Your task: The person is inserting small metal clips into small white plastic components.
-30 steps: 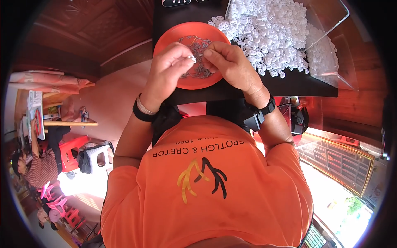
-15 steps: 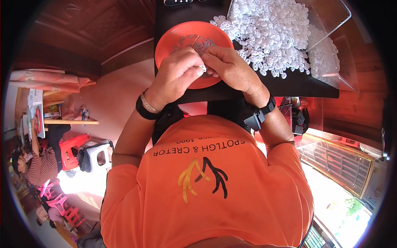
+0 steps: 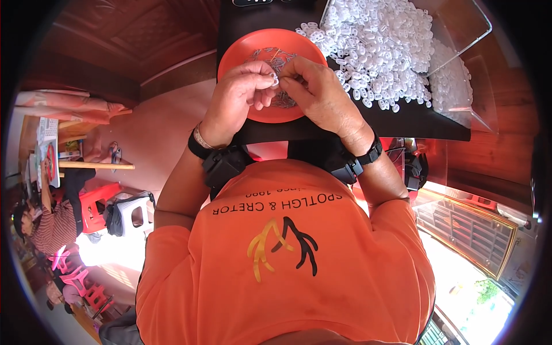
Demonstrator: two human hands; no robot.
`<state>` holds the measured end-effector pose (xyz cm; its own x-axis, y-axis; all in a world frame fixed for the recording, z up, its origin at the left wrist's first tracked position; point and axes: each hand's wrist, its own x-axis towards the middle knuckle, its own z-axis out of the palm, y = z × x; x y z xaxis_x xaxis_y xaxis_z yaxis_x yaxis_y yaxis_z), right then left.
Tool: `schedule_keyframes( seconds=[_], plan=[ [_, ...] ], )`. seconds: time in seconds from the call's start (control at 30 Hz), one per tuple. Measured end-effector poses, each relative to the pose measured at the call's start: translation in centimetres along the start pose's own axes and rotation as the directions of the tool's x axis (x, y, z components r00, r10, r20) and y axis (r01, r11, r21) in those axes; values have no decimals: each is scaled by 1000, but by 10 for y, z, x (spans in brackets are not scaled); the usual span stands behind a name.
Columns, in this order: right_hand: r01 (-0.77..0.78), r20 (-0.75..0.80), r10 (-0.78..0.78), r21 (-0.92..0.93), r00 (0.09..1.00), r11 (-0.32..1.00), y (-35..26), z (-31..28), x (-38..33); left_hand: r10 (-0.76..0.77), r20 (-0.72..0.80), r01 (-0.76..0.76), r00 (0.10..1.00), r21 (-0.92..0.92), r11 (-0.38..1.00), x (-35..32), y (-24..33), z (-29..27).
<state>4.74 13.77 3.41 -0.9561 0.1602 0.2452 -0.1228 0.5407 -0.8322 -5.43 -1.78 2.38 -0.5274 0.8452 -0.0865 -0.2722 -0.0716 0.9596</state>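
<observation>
Over an orange bowl (image 3: 230, 57) on the black table, my two hands meet at the fingertips. My left hand (image 3: 238, 95) pinches a small white plastic piece (image 3: 275, 81) between thumb and forefinger. Close against it, my right hand (image 3: 322, 95) is closed in a pinch; what its fingers hold is too small to make out. Many small grey metal pieces (image 3: 282, 100) lie in the bowl below my hands. To the right spreads a large heap of white oval plastic pieces with holes (image 3: 379, 52), like the one in my left hand.
The heap spills from a clear plastic box (image 3: 480, 109) at the table's right side. A black table edge (image 3: 414, 126) runs in front of me. Far left, a person (image 3: 57, 230) sits near red and white stools (image 3: 100, 210).
My left hand has turned, its lower fingers now showing apart from the palm. The white piece has shifted slightly left and up. My right hand has stayed close to it.
</observation>
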Motion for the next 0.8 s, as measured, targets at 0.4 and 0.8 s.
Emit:
schedule_keyframes(
  seconds=[0.4, 0.8],
  plan=[
    [-276, 198, 207, 454, 958, 847, 8, -9, 5, 460, 75, -438, 885, 472, 765, -3, 8, -2],
    [-210, 137, 169, 392, 976, 895, 4, 0, 1, 536, 283, -538, 796, 737, 410, -7, 1, 9]
  ],
)
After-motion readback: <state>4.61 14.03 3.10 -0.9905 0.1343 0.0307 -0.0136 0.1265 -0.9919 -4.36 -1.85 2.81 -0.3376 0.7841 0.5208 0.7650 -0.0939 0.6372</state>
